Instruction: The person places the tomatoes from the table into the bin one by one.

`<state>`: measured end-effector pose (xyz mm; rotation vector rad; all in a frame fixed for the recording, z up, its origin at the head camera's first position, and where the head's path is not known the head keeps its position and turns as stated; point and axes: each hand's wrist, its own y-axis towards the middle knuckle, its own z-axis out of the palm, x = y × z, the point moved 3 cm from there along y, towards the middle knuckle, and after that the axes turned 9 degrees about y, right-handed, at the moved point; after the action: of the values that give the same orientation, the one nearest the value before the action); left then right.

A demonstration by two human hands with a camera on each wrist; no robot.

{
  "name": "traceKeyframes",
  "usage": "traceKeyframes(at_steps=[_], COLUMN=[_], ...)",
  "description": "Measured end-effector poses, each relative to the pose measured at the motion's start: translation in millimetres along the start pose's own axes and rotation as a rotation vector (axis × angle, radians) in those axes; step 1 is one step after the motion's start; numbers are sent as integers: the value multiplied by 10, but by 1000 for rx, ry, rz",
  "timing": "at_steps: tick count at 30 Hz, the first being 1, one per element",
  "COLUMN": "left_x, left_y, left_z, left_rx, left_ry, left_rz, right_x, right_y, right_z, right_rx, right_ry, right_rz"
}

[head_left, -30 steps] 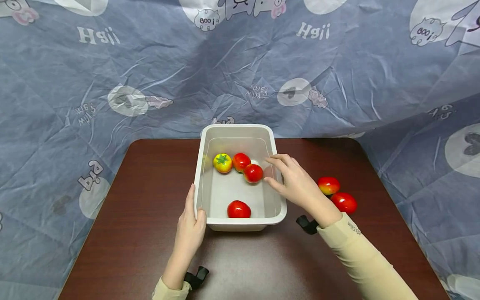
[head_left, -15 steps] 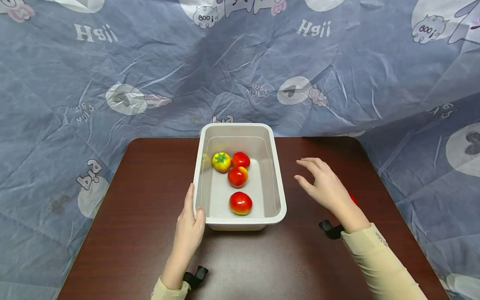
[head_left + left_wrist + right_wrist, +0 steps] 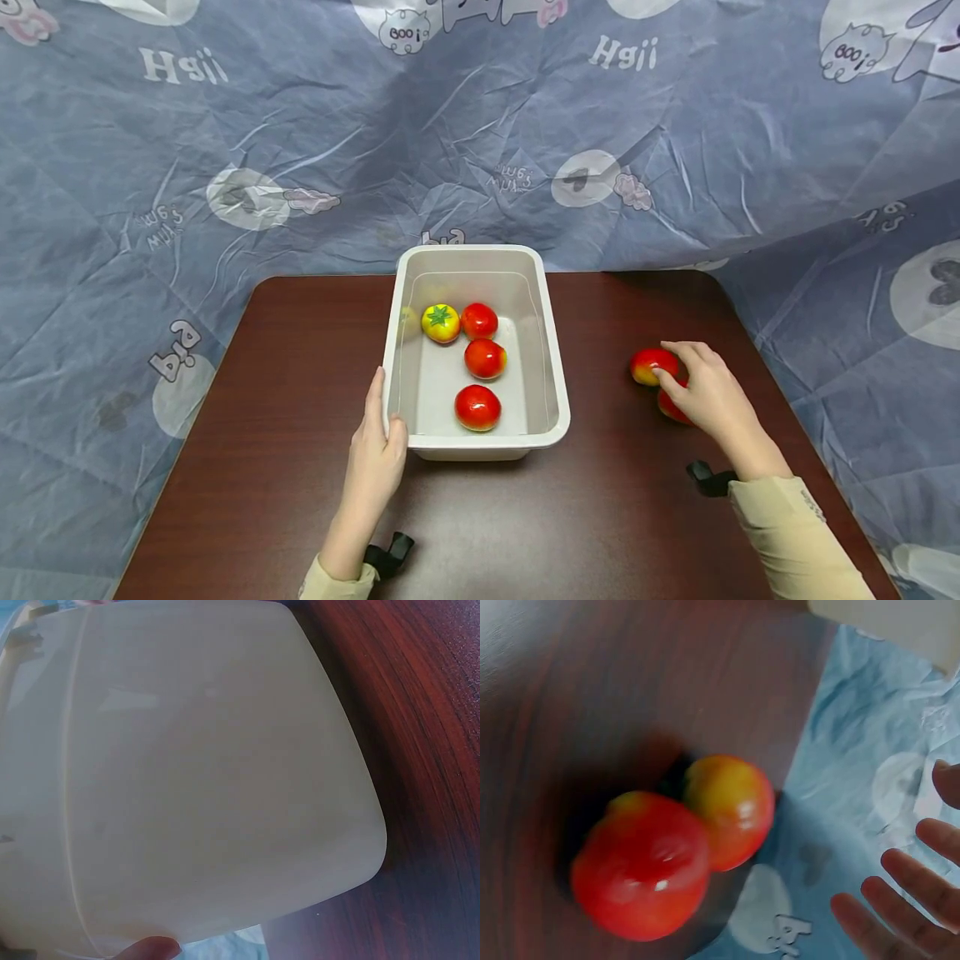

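My left hand (image 3: 377,454) holds the light grey plastic bin (image 3: 557,367) at its near left corner, thumb at the rim and fingers along the outer side. In the left wrist view the bin's pale wall (image 3: 210,772) fills most of the picture, with one fingertip (image 3: 154,948) at its edge. Several tomatoes lie inside, one yellow with a green top (image 3: 441,323), the others red, such as the nearest tomato (image 3: 477,408). My right hand (image 3: 712,396) hovers over two red-yellow tomatoes on the table, the farther tomato (image 3: 651,367) and the nearer, partly hidden tomato (image 3: 672,403). Its fingers (image 3: 922,889) are spread.
The dark brown wooden table (image 3: 262,400) carries the bin near its far edge. A blue printed cloth (image 3: 480,125) hangs behind the table and along its right side. A pale translucent object (image 3: 928,567) shows at the lower right.
My right hand has moved from the bin's right side out to the two tomatoes on the right. Inside the bin, a red tomato has rolled left and nearer, then slightly right. The left hand stays put.
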<state>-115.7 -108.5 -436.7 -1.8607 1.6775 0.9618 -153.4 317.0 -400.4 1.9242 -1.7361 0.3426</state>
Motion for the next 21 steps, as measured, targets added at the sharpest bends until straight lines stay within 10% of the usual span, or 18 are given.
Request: traceKeyframes(at_steps=[21], left_x=[-12], left_y=[-6], left_z=[-8], left_rx=[16], left_ry=[5], left_rz=[-8], right_x=[-559], right_y=[-151], right_z=[128], right_rx=[94], right_ry=[-30], right_rz=[140])
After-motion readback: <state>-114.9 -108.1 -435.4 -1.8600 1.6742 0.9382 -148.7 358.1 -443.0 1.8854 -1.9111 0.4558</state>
